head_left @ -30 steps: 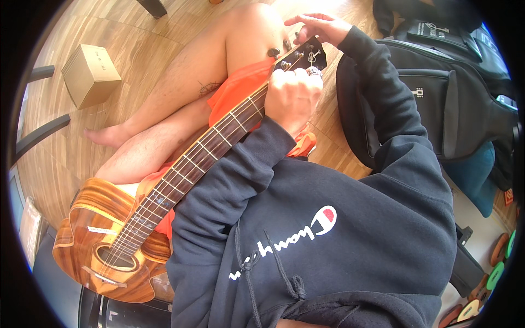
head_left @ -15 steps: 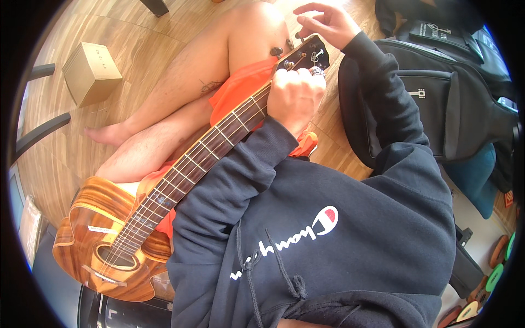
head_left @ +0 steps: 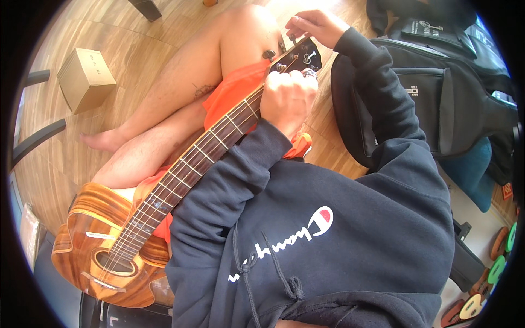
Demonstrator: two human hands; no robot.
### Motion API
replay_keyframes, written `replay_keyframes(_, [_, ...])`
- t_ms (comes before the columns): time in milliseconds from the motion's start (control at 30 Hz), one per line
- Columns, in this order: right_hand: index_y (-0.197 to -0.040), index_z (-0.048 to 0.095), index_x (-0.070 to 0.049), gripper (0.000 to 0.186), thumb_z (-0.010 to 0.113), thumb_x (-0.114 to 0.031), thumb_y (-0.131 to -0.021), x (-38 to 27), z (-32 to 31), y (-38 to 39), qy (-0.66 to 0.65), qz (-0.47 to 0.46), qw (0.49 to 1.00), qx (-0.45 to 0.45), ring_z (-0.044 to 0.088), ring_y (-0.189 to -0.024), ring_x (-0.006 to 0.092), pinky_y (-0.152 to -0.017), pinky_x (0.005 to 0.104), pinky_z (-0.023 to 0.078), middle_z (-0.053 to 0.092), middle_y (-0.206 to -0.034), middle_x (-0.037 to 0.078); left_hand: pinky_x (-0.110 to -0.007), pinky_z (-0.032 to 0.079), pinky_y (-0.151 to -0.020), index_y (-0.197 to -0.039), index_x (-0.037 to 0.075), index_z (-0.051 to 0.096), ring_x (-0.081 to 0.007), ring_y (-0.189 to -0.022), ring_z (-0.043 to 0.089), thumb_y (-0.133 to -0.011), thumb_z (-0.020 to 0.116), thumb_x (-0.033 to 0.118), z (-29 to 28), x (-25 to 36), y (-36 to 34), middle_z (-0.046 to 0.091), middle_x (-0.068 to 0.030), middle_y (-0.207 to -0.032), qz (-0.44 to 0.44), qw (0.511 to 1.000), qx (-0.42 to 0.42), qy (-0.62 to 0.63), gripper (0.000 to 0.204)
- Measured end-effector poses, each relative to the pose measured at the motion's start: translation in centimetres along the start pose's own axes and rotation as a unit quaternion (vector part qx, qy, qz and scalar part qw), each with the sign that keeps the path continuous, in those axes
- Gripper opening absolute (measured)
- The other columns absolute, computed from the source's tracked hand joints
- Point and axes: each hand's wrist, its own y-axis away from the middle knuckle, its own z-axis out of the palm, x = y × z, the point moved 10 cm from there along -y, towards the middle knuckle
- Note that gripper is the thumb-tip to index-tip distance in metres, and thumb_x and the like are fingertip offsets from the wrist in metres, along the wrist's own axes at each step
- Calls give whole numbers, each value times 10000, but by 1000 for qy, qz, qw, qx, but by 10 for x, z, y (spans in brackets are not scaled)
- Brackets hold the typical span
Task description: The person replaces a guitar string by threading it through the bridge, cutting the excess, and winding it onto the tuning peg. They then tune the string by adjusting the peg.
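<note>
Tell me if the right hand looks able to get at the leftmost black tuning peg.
Probably yes: the peg juts past the edge of the headstock with nothing over it, and the right hand is close by; the left hand is lower in view, clear of it.

Guitar body (head_left: 74, 246): was honey-brown, streaked with darker grain.
Fretboard (head_left: 192, 163): was dark brown, crossed by silvery lines.
Hoodie (head_left: 361, 235): was dark navy with white-and-red print.
Shorts (head_left: 232, 87): were bright orange.
Box (head_left: 85, 82): was pale tan.
Guitar bag (head_left: 429, 112): was black.
</note>
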Motion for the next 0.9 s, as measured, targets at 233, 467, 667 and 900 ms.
replay_keyframes(233, [-1098,636,22,311,546,-254,-985,-44,6,8,90,-11,995,51,641,-843,141,-790,287,512,692,-923,78,-338,409,-564,-661,168,600,-169,-573,604,-775,590,164,6,-2,1,571,-28,-602,-1,1000,-3,-7,114])
replay_keyframes(467, [-1191,609,-28,307,619,-156,-911,-89,28,22,102,-45,992,55,687,-848,191,-808,323,523,711,-926,116,-332,386,-584,-618,191,615,-137,-582,590,-739,600,198,8,1,4,594,1,-592,-6,1000,-8,-2,123])
replay_keyframes(667, [-1163,579,-22,229,520,-112,-961,-67,10,17,134,-55,985,98,662,-927,191,-869,313,499,679,-993,135,-332,406,-608,-722,160,617,-153,-615,609,-810,565,181,1,-3,5,605,-16,-643,-27,999,-13,11,104])
replay_keyframes(900, [-1130,620,40,259,489,-136,-993,-10,19,8,8,-3,998,-65,634,-989,144,-864,275,508,680,-1030,94,-336,406,-611,-738,162,612,-139,-621,611,-813,566,171,-1,0,4,599,14,-640,-24,1000,2,-8,88])
